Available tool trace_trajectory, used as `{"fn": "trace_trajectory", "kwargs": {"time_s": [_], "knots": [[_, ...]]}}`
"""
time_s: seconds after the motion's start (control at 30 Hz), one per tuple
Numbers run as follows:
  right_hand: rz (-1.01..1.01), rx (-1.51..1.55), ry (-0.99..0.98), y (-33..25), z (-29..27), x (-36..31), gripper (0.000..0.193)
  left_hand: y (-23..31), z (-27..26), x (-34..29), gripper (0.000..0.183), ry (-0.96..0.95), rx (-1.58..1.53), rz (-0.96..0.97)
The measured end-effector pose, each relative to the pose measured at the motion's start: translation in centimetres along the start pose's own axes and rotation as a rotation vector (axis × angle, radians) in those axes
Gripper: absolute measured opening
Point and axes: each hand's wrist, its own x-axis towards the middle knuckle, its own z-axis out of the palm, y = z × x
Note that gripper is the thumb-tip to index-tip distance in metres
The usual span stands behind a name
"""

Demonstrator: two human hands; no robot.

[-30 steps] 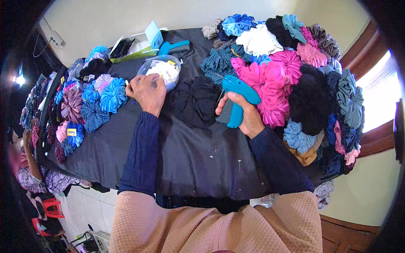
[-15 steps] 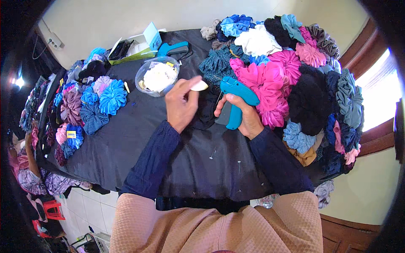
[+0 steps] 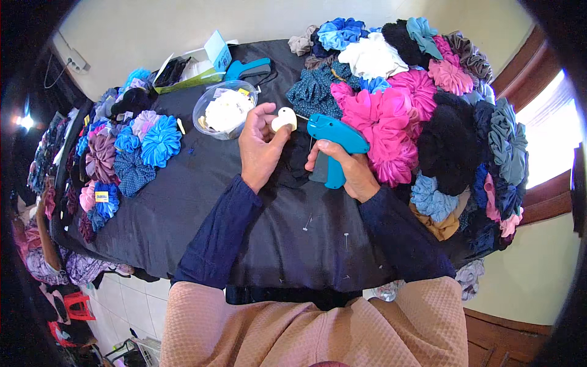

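Observation:
Between the thumb and fingers of my left hand (image 3: 262, 145) is a small cream tag (image 3: 284, 119) with a hole near its top. My right hand (image 3: 351, 168) is wrapped round the handle of a teal tagging gun (image 3: 336, 134). Its needle points left toward the tag, and I cannot tell whether they touch. A black scrunchie (image 3: 296, 164), hard to make out on the dark cloth, lies below the tag and gun. Just beyond my left hand stands a clear round tub (image 3: 200, 122) holding many cream tags (image 3: 229, 111).
Scrunchies in pink (image 3: 391, 122), black, white and blue are heaped at right. A smaller scrunchie pile (image 3: 128, 147) lies at left. At the back are an open box (image 3: 202, 64) and a second tagging gun (image 3: 247, 68). Loose plastic fasteners (image 3: 307, 221) lie on the black cloth (image 3: 257, 244).
My left hand has turned the tag so its face and hole show. The tagging gun in my right hand has shifted slightly left, toward the tag.

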Motion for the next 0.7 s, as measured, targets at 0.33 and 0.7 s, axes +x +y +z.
{"fn": "trace_trajectory", "kwargs": {"time_s": [0.33,0.7], "knots": [[-0.029,-0.022,0.002,0.34,-0.03,0.18,0.033,0.13,0.2,-0.16,0.029,0.027,-0.013,0.011],[-0.029,-0.014,-0.001,0.2,0.15,0.03,0.036,-0.11,-0.44,-0.45,0.016,-0.028,0.19,0.011]]}}
